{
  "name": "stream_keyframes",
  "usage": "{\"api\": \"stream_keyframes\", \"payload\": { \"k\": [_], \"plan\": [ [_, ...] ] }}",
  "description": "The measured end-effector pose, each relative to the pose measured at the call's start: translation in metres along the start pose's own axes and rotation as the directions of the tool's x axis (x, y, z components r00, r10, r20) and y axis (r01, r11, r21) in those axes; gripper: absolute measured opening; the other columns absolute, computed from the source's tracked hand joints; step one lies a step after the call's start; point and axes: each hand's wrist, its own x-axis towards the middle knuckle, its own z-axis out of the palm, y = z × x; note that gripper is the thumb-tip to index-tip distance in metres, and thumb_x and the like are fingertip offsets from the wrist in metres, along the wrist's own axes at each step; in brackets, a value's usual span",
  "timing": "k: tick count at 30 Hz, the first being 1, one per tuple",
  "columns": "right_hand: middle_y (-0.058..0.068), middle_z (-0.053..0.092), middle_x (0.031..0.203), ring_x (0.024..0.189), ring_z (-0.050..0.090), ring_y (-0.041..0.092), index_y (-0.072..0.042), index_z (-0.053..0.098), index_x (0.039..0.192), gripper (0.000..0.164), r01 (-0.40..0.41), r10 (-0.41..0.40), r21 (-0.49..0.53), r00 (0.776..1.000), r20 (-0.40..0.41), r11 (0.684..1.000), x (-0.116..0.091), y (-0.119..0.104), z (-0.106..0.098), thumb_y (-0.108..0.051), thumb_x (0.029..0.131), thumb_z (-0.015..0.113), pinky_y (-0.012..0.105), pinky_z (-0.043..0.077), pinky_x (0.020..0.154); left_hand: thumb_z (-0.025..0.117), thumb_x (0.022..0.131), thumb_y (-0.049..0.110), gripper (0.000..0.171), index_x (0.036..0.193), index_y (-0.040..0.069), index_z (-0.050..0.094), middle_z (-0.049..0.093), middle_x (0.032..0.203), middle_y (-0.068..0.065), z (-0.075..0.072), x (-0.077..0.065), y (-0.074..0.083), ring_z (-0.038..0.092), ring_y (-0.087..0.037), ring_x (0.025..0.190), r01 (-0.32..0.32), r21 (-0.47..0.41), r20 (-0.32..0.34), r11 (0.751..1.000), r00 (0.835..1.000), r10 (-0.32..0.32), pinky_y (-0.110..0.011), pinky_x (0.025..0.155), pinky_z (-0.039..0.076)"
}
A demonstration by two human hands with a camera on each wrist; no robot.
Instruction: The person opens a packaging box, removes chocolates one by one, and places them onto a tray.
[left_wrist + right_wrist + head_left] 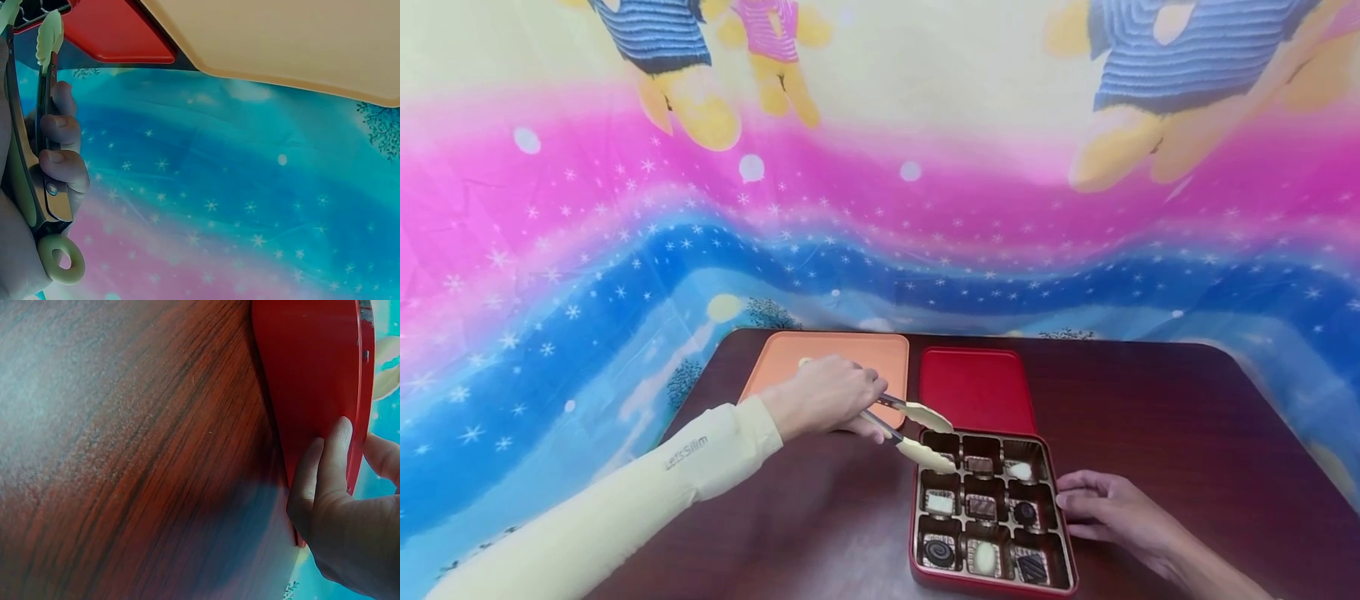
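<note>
My left hand [835, 390] grips a pair of tongs [24, 125] with pale scalloped tips and a ring at the handle end. The tong tips stand apart over the back-left compartment of a red box [919, 533]. Chocolates sit in the box's gold-coloured divided insert, among them a dark swirled one [938, 551] and a white oval one [986, 558]. The tips partly hide the back-left compartment, so its contents are unclear. My right hand [1112, 512] rests on the box's right side, fingers extended along the red outer wall [312, 362] and thumb near the rim.
A peach tray [850, 350] lies at the back left, with a small pale item [806, 362] partly hidden behind my left hand. Beside it, right behind the box, lies a red lid [977, 387]. A printed cloth [880, 208] hangs behind the dark wooden table [1150, 400].
</note>
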Motion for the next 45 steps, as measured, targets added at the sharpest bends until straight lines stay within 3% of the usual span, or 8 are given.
{"api": "stream_keyframes", "payload": {
  "k": [18,31,45],
  "plan": [
    [0.016,0.055,0.107,0.100,0.057,0.029,0.015,0.037,0.118,0.044,0.012,-0.012,0.001,1.000,-0.007,1.000,0.001,0.002,-0.001,-0.012,0.089,0.056,0.042,0.046,0.084,0.048,0.075,0.071,0.053,0.079,0.018,0.055,0.053,0.065,0.009,-0.015,0.016,0.003,0.042,-0.011,0.046,0.020,0.015,0.052,1.000,0.998,-0.021,-0.029,0.039,0.036],
    [0.016,0.055,0.107,0.100,0.056,0.029,0.015,0.036,0.119,0.043,0.012,-0.012,0.004,1.000,0.000,1.000,0.001,0.002,-0.001,-0.012,0.090,0.055,0.042,0.046,0.084,0.059,0.069,0.068,0.047,0.074,0.022,0.054,0.048,0.058,0.009,-0.030,0.035,0.014,0.039,-0.012,0.047,0.043,0.019,0.187,0.999,0.981,-0.046,-0.028,0.039,0.030],
    [0.018,0.054,0.108,0.100,0.056,0.029,0.015,0.036,0.119,0.048,-0.006,0.006,-0.018,1.000,-0.021,1.000,0.000,0.001,0.001,-0.015,0.088,0.058,0.042,0.046,0.084,0.065,0.069,0.061,0.036,0.066,0.027,0.055,0.052,0.060,0.011,-0.040,0.050,0.023,0.035,-0.009,0.048,-0.031,0.115,0.210,0.993,0.978,0.007,-0.025,0.040,0.029]
  ]
}}
